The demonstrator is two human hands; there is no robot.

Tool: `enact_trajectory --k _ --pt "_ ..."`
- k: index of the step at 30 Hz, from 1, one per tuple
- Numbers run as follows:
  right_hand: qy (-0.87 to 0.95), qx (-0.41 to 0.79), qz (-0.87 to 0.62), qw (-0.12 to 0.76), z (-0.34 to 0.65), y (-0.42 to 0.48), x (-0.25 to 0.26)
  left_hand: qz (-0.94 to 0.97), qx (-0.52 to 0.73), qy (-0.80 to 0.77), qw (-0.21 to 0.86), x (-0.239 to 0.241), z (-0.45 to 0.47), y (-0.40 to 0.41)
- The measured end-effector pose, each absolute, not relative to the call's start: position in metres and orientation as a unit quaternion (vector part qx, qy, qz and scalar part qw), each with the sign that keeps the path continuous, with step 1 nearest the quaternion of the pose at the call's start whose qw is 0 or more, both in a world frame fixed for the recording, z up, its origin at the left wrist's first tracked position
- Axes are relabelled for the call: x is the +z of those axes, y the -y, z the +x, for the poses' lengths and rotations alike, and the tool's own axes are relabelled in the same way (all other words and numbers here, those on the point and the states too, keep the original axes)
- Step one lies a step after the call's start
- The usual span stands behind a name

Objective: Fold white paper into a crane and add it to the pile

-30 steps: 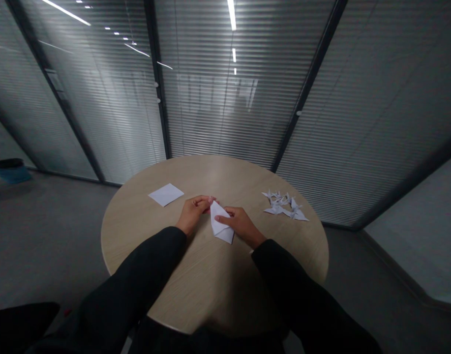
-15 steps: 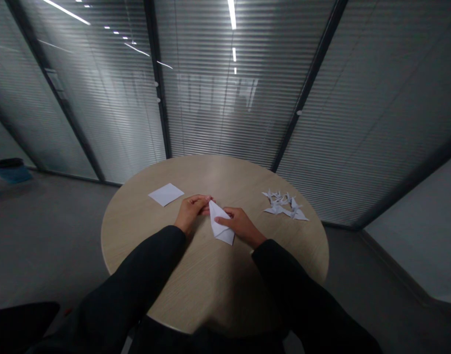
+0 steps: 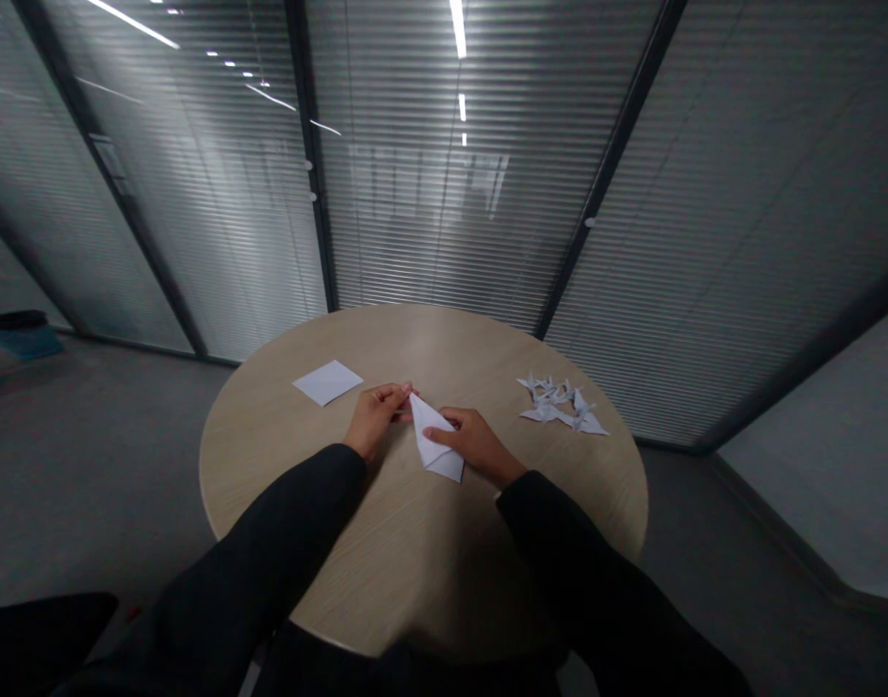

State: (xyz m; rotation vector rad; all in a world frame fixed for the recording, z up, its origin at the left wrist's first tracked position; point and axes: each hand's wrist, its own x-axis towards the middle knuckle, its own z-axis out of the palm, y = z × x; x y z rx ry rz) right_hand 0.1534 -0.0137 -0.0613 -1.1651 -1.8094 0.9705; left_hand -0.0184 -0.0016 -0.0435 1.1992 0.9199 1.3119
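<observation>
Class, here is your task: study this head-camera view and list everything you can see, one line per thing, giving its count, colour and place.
Round wooden table: one, pale tan, in the middle of the view.
Square paper sheet: one, white, flat on the table's far left.
Folded paper: one, white, between the hands.
Origami cranes: several, exact count unclear, white, heaped on the table's right.
Glass partitions with blinds: several panels, grey, behind the table.
Floor: one, grey, around the table.
Blue object: one, blue, far left on the floor.
Left hand: one, fingertips at the folded paper's tip.
Right hand: one, thumb on the folded paper.
Sleeves: two, black, along both forearms.
</observation>
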Motion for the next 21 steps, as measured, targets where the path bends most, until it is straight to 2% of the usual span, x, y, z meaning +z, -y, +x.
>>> enact_trajectory --k 9,21 --pt "0.689 0.417 -0.450 0.386 0.1527 0.0137 -0.0627 0.484 0.527 -0.387 0.581 -0.0427 -0.0163 0.0014" --pt "0.683 0.433 -0.443 0.388 0.1513 0.0152 -0.0611 0.476 0.536 -0.397 0.573 -0.0486 -0.0171 -0.0031"
